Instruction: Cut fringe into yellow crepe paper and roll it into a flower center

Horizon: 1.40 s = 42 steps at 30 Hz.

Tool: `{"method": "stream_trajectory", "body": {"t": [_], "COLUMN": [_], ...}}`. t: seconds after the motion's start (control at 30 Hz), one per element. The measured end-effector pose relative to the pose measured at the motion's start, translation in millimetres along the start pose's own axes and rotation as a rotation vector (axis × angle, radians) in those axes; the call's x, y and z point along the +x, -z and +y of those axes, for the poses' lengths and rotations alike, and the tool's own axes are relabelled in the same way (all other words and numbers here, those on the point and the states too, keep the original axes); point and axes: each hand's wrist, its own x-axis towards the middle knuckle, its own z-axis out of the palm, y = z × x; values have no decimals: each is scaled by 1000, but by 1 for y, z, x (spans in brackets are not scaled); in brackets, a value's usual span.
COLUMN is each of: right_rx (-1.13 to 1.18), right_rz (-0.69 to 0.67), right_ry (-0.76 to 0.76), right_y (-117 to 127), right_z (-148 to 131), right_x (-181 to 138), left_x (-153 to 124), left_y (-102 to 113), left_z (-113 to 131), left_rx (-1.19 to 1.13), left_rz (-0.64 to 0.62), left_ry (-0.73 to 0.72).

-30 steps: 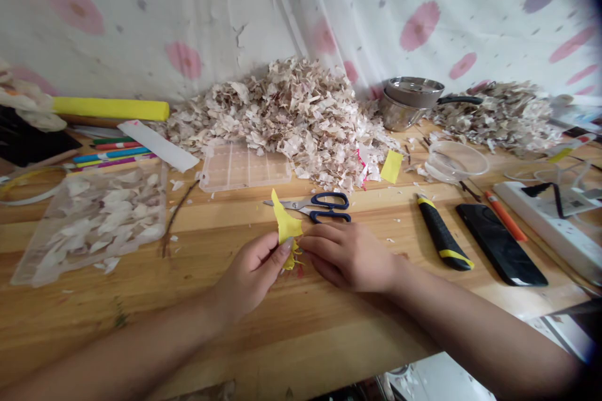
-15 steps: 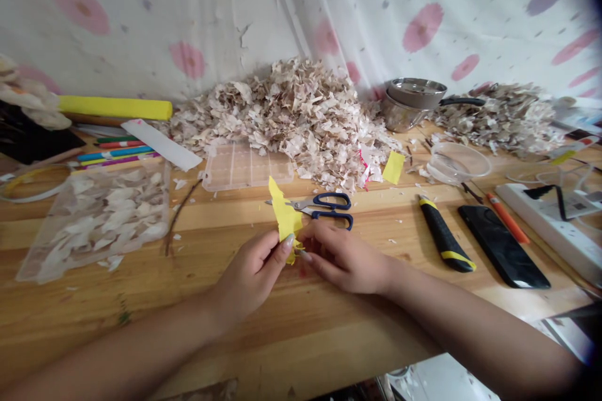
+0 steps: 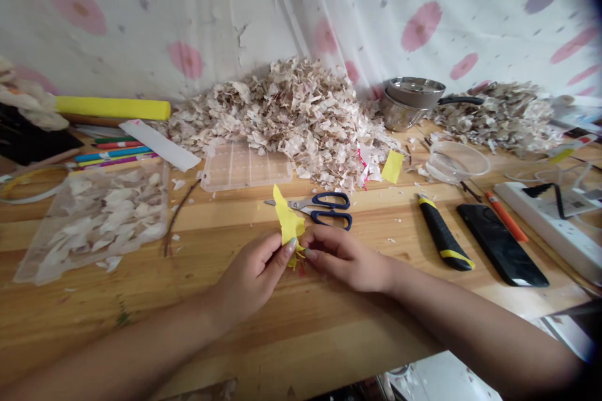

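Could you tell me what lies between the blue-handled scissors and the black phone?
A black-and-yellow utility knife lies there on the table, between scissors and phone, as the head view shows.

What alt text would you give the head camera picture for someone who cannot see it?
Two bare hands, left hand and right hand, pinch a torn yellow paper scrap between them over a wooden table. Blue-handled scissors lie just behind, before a heap of pale flakes; a utility knife and black phone lie to the right.

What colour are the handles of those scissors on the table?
Dark blue, with bare metal blades. The scissors show best in the head view, the only one here.
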Motion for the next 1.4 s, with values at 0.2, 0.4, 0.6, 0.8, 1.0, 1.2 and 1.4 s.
{"method": "stream_trajectory", "body": {"t": [0.2,0.4,0.6,0.8,1.0,1.2,1.4], "right_rx": [462,728,805,746,671,678,498], "right_rz": [-123,-360,-412,-332,-193,-192,-93], "right_ry": [-464,-551,-550,-560,-506,-527,-474], "right_y": [6,14,16,16,16,18,15], "right_z": [-8,1,2,2,4,4,1], "right_x": [4,8,9,9,9,10,10], "left_x": [-1,-1,0,0,2,5,7], "left_y": [1,4,5,3,3,4,4], "left_z": [-5,-5,-7,-6,-6,-3,-6], "left_rx": [158,225,220,193,108,-71,-284], "left_rz": [6,-19,-28,-11,-5,-23,-56], "left_ry": [-137,-304,-335,-234,-81,63,249]}}
